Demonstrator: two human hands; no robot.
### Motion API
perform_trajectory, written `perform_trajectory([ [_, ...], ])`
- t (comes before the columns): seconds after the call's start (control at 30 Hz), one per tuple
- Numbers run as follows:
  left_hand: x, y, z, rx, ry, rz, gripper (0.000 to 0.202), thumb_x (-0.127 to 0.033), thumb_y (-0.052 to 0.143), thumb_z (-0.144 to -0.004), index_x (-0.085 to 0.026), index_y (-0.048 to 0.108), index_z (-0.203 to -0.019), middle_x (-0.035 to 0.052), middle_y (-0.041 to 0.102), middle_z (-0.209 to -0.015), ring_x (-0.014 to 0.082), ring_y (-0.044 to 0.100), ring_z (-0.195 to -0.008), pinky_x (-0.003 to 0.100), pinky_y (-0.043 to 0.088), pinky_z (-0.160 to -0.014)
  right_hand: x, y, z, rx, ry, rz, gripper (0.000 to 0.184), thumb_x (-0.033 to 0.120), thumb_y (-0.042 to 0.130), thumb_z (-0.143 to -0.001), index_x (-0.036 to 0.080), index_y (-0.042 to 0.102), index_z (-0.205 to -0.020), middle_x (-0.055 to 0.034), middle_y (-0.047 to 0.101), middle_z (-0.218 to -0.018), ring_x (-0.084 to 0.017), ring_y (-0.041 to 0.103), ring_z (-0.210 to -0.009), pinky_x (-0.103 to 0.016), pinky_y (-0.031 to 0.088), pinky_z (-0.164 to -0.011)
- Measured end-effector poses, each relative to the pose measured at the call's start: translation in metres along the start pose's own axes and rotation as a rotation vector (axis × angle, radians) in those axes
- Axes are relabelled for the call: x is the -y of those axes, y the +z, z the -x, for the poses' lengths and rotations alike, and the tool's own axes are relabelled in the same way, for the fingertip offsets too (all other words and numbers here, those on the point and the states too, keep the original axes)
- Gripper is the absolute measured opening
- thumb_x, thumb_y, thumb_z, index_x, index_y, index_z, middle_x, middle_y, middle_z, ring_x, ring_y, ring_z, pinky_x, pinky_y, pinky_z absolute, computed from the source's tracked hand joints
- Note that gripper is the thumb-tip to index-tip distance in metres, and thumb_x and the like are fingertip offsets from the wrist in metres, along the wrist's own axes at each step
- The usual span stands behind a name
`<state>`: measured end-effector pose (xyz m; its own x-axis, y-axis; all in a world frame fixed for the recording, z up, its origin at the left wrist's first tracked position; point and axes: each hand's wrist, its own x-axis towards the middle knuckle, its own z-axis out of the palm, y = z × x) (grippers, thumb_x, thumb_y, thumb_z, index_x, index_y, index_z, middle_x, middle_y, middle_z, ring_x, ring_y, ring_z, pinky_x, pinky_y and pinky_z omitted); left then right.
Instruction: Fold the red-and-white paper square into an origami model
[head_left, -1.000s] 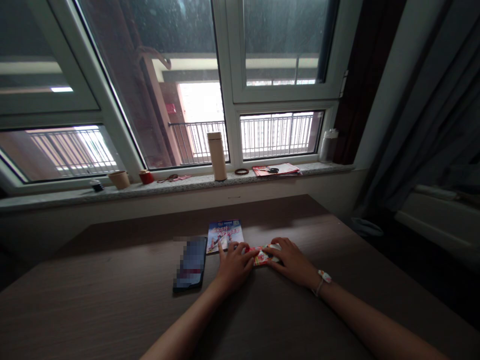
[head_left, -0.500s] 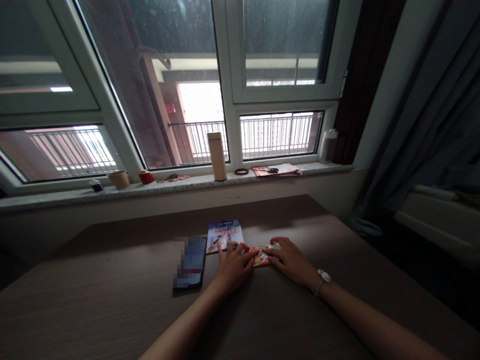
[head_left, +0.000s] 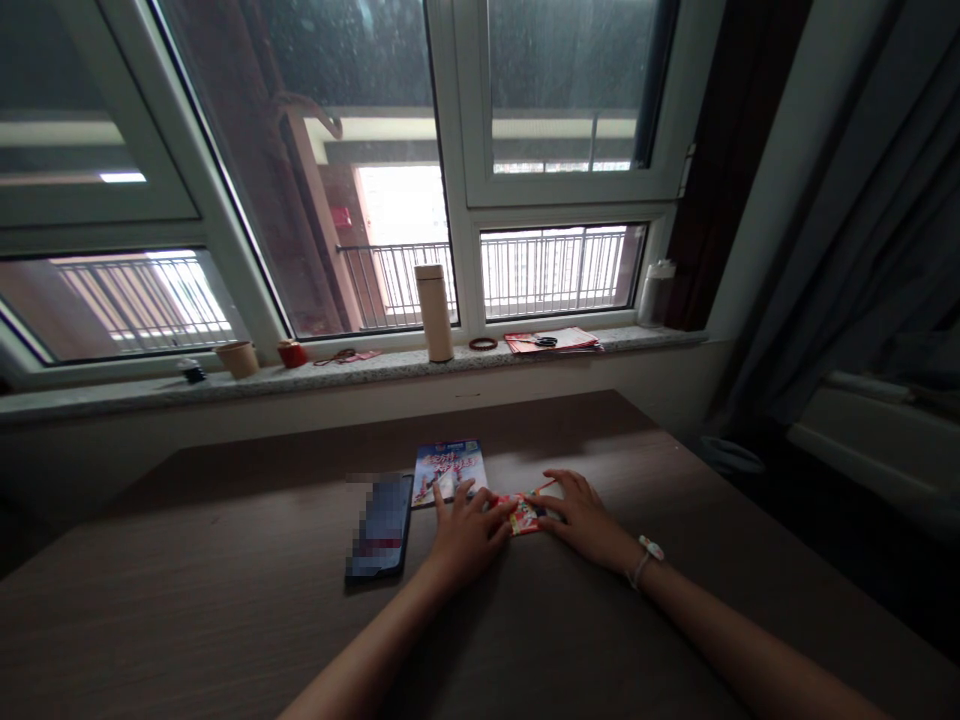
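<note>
While two hands rest over one red patterned paper [head_left: 525,516] on one table [head_left: 225,570], its visible long axis runs roughly left to right, ends partly covered; the left hand [head_left: 466,532] spreads its fingers, tips on the left end, the right hand [head_left: 589,522] curves half open at the other, pinching or not I cannot tell; one phone [head_left: 386,525] and one blue leaflet [head_left: 456,460] lie nearby

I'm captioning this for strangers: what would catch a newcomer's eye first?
Probably the bright window, with a tall beige flask standing on the sill before it. Then the left hand and right hand, both touching a small colourful paper on the brown table.
</note>
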<state>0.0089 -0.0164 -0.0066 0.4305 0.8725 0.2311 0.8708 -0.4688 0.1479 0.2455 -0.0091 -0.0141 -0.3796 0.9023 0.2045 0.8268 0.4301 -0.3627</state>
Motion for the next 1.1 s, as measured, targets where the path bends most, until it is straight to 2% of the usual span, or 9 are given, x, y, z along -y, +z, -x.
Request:
perform_trajectory([
  [0.2, -0.007, -0.002, 0.005, -0.031, 0.044, 0.085, 0.032, -0.055, 0.056, -0.088, -0.043, 0.063, -0.118, -0.0041, 0.055, -0.136, 0.0344, 0.029, -0.138, 0.073, -0.017, -0.107, 0.001, 0.001, -0.004, -0.157, 0.055, 0.02, 0.027, 0.034, 0.058, -0.09, 0.04, 0.069, -0.113, -0.0001, 0.034, -0.149, -0.029, 0.023, -0.139, -0.052, 0.019, -0.116],
  [0.33, -0.011, -0.005, 0.004, -0.003, 0.051, 0.133, 0.029, -0.058, 0.056, -0.088, -0.04, 0.067, -0.108, -0.0055, 0.054, -0.138, 0.0351, 0.027, -0.138, 0.074, -0.015, -0.107, 0.003, 0.0, -0.005, -0.226, 0.061, 0.049, 0.022, 0.029, 0.056, -0.09, 0.036, 0.074, -0.101, -0.0032, 0.048, -0.133, -0.029, 0.035, -0.128, -0.051, 0.027, -0.112],
  [0.43, -0.01, -0.007, 0.001, 0.023, 0.039, 0.154, 0.029, -0.057, 0.051, -0.091, -0.041, 0.068, -0.107, -0.0066, 0.053, -0.139, 0.0356, 0.026, -0.139, 0.075, -0.014, -0.107, 0.004, 0.0, -0.006, -0.218, 0.043, 0.063, 0.022, 0.03, 0.054, -0.092, 0.036, 0.074, -0.101, -0.0043, 0.055, -0.119, -0.026, 0.044, -0.117, -0.049, 0.031, -0.108],
  [0.57, -0.007, -0.008, -0.001, 0.035, 0.028, 0.144, 0.026, -0.051, 0.047, -0.095, -0.043, 0.068, -0.107, -0.0076, 0.054, -0.139, 0.0336, 0.028, -0.138, 0.075, -0.009, -0.109, 0.007, -0.002, -0.005, -0.166, 0.033, 0.063, 0.025, 0.033, 0.05, -0.094, 0.036, 0.071, -0.107, -0.0037, 0.058, -0.115, -0.025, 0.046, -0.114, -0.055, 0.024, -0.112],
  [0.7, -0.004, -0.005, -0.001, 0.033, 0.052, 0.128, 0.021, -0.049, 0.055, -0.092, -0.043, 0.069, -0.107, -0.0076, 0.053, -0.14, 0.0346, 0.028, -0.138, 0.075, -0.007, -0.109, 0.006, 0.0, -0.005, -0.131, 0.043, 0.045, 0.03, 0.04, 0.044, -0.097, 0.041, 0.064, -0.12, -0.0018, 0.055, -0.129, -0.027, 0.042, -0.123, -0.062, 0.018, -0.113],
  [0.83, -0.001, -0.005, -0.002, 0.062, 0.077, 0.161, 0.024, -0.048, 0.052, -0.094, -0.042, 0.069, -0.109, -0.0066, 0.052, -0.142, 0.0345, 0.025, -0.14, 0.073, -0.009, -0.11, 0.0, 0.005, -0.007, -0.061, 0.041, 0.014, 0.034, 0.043, 0.038, -0.099, 0.048, 0.056, -0.127, 0.0025, 0.047, -0.143, -0.029, 0.034, -0.132, -0.068, 0.017, -0.111],
  [0.97, 0.003, -0.007, -0.007, 0.102, 0.099, 0.194, 0.027, -0.048, 0.047, -0.096, -0.041, 0.069, -0.11, -0.0056, 0.059, -0.136, 0.033, 0.027, -0.141, 0.071, -0.012, -0.11, -0.001, 0.007, -0.009, -0.087, 0.03, 0.015, 0.032, 0.041, 0.04, -0.099, 0.044, 0.06, -0.123, 0.0015, 0.047, -0.143, -0.029, 0.035, -0.131, -0.063, 0.021, -0.111],
  [1.1, 0.006, -0.008, -0.011, 0.112, 0.107, 0.187, 0.029, -0.047, 0.045, -0.097, -0.039, 0.07, -0.111, -0.0042, 0.062, -0.132, 0.0316, 0.031, -0.139, 0.067, -0.008, -0.113, 0.004, 0.003, -0.008, -0.164, -0.012, 0.038, 0.027, 0.036, 0.045, -0.098, 0.035, 0.068, -0.113, -0.0032, 0.058, -0.129, -0.025, 0.043, -0.123, -0.057, 0.022, -0.113],
])
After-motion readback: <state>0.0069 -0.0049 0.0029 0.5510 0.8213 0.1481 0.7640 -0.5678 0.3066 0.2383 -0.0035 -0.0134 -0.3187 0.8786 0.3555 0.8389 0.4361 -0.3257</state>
